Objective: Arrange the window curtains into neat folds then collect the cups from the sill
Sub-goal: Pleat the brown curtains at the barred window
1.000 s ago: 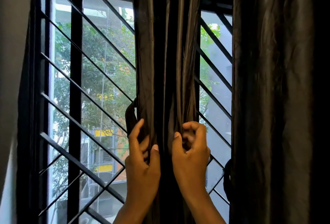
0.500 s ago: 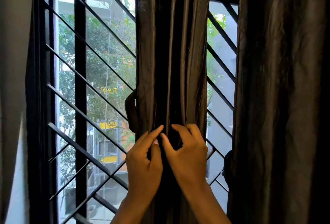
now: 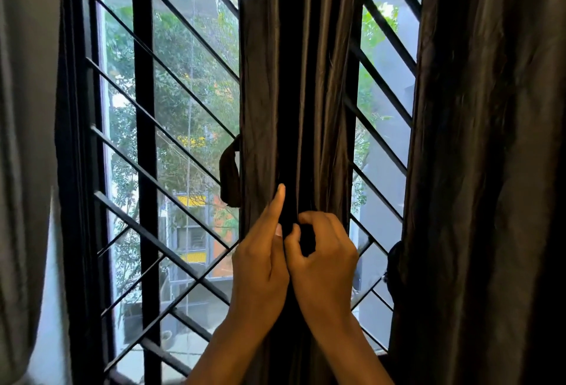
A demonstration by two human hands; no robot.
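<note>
The left hand is laid against the gathered middle curtain, its forefinger stretched straight up along a fold and its thumb pressed to the cloth beside it; whether the other fingers are curled round any cloth cannot be told. The right hand is held touching the left, thumb to thumb, with its fingers curled over and a dark pleat of the curtain pinched between thumb and forefinger. Both forearms are raised from the bottom edge of the view.

The middle curtain is seen hanging in narrow upright folds, bunched into a column in front of the window. A dark cloth loop is seen at its left edge, just above the left hand. A second, wider curtain is hung well to the right, filling that side of the view.

Behind the cloth, a black window grille with upright and slanting bars is seen, and through it green trees and a building with yellow and orange patches. A pale wall is seen at the far left.
</note>
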